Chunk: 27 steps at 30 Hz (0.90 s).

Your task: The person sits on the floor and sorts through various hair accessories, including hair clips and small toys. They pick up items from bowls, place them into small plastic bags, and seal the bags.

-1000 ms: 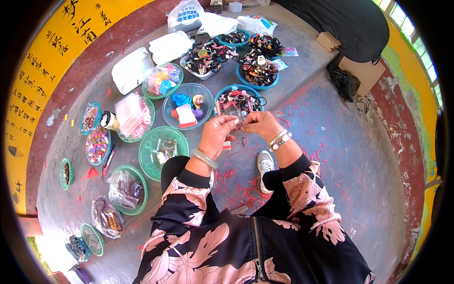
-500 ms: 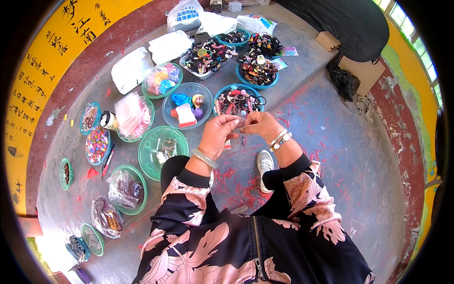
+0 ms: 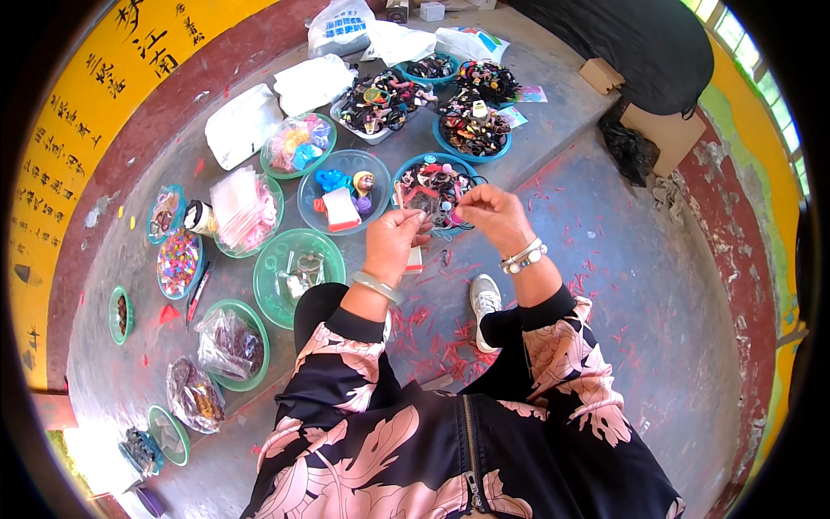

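Observation:
My left hand is closed in a pinch, with thumb and index finger together at the near edge of a blue basin. A thin, pinkish or see-through thing seems to be at its fingertips; it is too small to make out. To its right my right hand is also pinched closed, the fingers curled in, and what it holds is hidden. A gap separates the two hands. Dark hair ties with pink and red decorations fill the basin just beyond them. A small red-and-white piece shows beside my left wrist.
Left of my hands stand a clear bowl with toys and a green bowl with small packets. More basins of hair ties stand farther back, near white bags. Red scraps litter the floor around my shoe.
My hands were together at the fingertips and have moved apart. The right hand has shifted up and to the right; the left has moved slightly left.

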Motion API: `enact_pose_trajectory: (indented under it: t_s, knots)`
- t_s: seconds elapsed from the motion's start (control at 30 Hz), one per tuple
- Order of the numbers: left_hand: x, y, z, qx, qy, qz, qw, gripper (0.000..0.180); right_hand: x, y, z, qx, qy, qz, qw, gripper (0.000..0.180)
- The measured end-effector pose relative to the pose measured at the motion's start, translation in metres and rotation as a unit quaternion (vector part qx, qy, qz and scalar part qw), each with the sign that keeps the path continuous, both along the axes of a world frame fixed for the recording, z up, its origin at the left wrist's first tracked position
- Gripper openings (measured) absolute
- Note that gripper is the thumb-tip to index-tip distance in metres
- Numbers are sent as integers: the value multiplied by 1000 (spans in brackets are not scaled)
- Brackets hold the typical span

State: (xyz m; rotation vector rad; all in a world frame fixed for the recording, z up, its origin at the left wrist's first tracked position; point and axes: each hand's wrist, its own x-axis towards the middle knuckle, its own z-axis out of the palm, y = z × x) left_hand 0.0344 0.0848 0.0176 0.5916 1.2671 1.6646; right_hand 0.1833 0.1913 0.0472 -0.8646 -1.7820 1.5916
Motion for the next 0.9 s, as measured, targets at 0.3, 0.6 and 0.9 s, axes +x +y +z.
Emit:
enact_pose_trajectory:
  t_s: [0.3, 0.6, 0.9]
  knots:
    - [0, 1, 4, -35, 71, 38, 996, 12, -3, -16, 21, 108, 135, -128, 977, 6]
    - [4, -8, 13, 169, 608, 111, 768, 17, 10, -3, 22, -51, 63, 14, 997, 25]
    - [7, -10, 18, 203, 644, 158, 720, 23, 2, -18, 26, -213, -20, 67, 975, 38]
